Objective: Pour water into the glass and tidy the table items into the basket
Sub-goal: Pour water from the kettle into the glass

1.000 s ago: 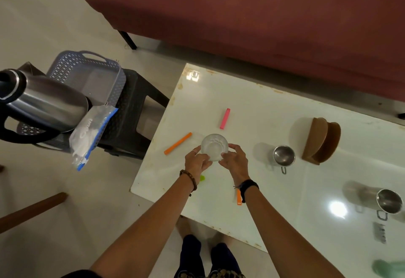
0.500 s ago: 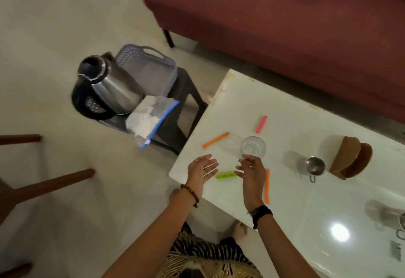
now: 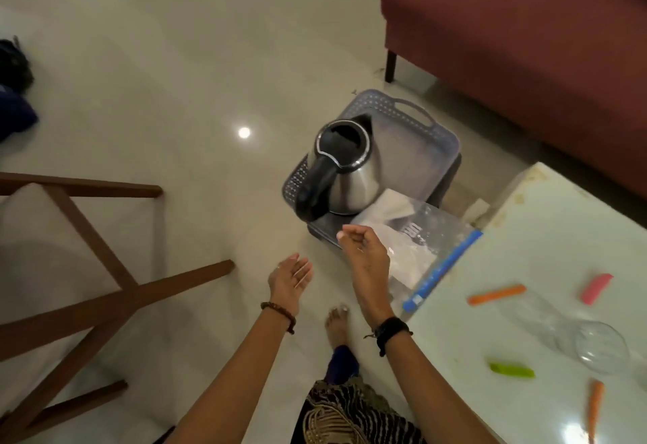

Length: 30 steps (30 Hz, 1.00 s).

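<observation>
Both the left hand (image 3: pixel 290 277) and right hand (image 3: pixel 364 251) (loosely spread, holding nothing) hover near the steel kettle with black handle (image 3: pixel 341 172).

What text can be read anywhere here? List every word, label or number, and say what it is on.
Nothing can be read for certain.
Plastic zip bag: a dark printed mark near its top, too blurred to read.
Kettle, basket, glass, table: no writing visible.
</observation>
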Each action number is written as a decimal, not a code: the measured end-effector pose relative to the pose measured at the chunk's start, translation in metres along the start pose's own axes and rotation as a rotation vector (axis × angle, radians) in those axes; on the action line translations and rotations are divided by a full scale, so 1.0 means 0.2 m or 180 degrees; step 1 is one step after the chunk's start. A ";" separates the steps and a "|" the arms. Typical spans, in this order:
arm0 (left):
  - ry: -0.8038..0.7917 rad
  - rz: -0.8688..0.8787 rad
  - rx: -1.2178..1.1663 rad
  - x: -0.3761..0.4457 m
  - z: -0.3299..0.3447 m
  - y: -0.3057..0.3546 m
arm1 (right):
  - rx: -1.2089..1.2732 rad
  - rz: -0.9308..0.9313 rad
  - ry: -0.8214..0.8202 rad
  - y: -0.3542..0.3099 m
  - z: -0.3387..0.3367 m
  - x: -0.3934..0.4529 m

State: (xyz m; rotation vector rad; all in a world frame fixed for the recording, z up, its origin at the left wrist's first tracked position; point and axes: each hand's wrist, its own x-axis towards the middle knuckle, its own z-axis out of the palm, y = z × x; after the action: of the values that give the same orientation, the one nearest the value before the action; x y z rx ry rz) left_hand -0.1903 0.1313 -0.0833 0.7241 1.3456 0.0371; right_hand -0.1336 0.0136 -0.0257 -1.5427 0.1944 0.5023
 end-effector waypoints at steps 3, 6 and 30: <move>-0.0143 0.0136 0.0393 0.18 0.04 0.21 | -0.0209 0.0228 -0.0262 0.04 0.20 0.16; -0.0470 0.0135 0.0797 0.28 0.14 0.38 | -0.0372 0.0377 -0.0528 0.10 0.36 0.26; 0.0771 0.1984 0.1589 0.11 0.32 0.29 | 0.0024 -0.1082 0.0953 -0.42 0.03 0.10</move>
State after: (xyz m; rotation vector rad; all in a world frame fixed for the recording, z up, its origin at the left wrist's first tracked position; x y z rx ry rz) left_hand -0.1064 0.1566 -0.0706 1.5865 1.3200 0.3010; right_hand -0.0818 0.0275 0.0413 -1.5988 0.1583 0.0013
